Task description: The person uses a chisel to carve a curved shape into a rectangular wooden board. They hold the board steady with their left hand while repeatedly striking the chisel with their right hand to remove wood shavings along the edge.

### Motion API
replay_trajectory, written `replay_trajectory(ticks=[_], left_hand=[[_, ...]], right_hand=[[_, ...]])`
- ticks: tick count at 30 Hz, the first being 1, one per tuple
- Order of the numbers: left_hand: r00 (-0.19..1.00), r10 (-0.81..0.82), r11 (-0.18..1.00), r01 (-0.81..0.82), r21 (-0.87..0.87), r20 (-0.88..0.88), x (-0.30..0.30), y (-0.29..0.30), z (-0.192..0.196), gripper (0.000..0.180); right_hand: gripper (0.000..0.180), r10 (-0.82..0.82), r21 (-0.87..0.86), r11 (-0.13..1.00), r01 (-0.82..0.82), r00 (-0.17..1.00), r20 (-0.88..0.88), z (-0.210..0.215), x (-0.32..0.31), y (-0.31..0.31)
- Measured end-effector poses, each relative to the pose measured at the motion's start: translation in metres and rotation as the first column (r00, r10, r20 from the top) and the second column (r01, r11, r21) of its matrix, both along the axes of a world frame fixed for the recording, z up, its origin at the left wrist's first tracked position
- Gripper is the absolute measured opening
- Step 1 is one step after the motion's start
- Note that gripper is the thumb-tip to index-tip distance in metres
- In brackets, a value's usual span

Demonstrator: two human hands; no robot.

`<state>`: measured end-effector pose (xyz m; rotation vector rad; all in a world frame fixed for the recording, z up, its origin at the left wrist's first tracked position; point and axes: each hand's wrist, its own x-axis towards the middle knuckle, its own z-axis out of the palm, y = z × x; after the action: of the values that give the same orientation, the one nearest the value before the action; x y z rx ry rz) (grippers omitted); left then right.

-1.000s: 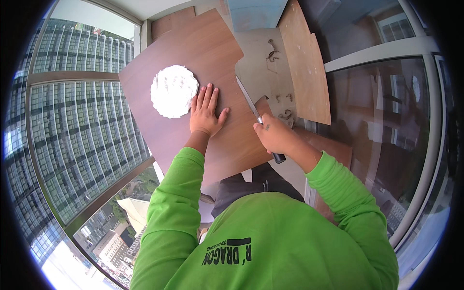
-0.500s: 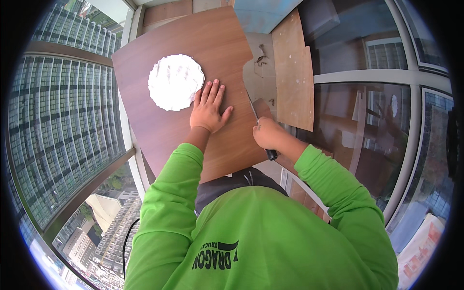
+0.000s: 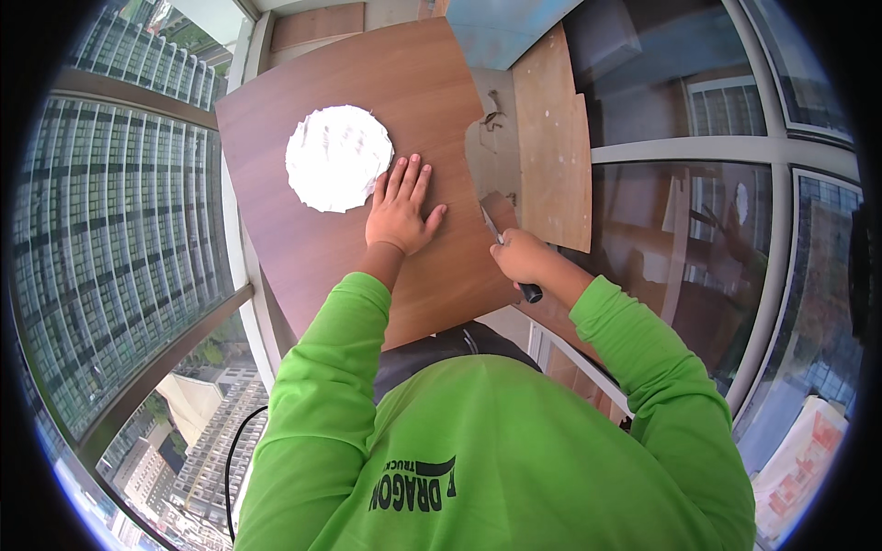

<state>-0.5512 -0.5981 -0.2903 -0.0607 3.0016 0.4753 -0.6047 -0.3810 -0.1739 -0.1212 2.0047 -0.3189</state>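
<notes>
At the far left, a tower block point(image 3: 119, 202) is seen through a tall window with a pale frame point(image 3: 237, 193). Right of the frame, a large brown wood-look panel point(image 3: 294, 248) is laid across the middle, its near edge close to the wearer's lap; what it is supported by is hidden. Left of the panel's centre, toward the far side, a ragged-edged white disc point(image 3: 338, 158) lies on it; its material cannot be told. At the disc's near right, the left hand point(image 3: 401, 216) is spread flat on the panel, fingers apart and nothing gripped, seemingly so that the sheet is steadied. Well apart from it, at the panel's right edge, a narrow-bladed tool point(image 3: 490, 220) with a black handle is clasped in the closed right hand point(image 3: 525, 259); its blade is pointed away from the body along that edge, apparently so that the left hand is left clear of it. Farther right, a pale plywood strip point(image 3: 556, 156) is set beside dark glass doors point(image 3: 680, 220), with a blue box point(image 3: 514, 32) beyond its far end.
</notes>
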Motion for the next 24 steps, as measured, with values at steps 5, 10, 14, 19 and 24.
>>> replay_trajectory(ticks=[5,10,14,19,24], left_hand=[[1.000,-0.003,1.000,0.003,-0.018,0.001,-0.001,0.002,0.003,0.077],[1.000,-0.017,1.000,0.017,-0.005,0.010,-0.004,0.004,0.003,0.076],[1.000,-0.001,1.000,0.002,-0.027,0.014,0.000,0.000,0.002,0.076],[1.000,-0.009,1.000,0.009,-0.029,-0.006,-0.001,0.004,0.002,0.077],[0.999,-0.002,1.000,0.002,-0.009,-0.043,-0.003,0.006,0.000,0.077]], right_hand=[[0.037,-0.066,0.000,0.998,0.066,0.998,0.001,0.029,0.017,0.010],[0.038,-0.155,-0.007,0.988,0.155,0.988,0.012,-0.003,0.015,0.011],[0.036,-0.184,-0.024,0.982,0.185,0.982,0.032,0.028,0.016,0.008],[0.033,0.080,-0.057,0.995,-0.082,0.996,-0.039,0.003,0.031,0.032],[0.031,-0.074,-0.029,0.997,0.073,0.996,-0.047,-0.017,0.031,0.028]])
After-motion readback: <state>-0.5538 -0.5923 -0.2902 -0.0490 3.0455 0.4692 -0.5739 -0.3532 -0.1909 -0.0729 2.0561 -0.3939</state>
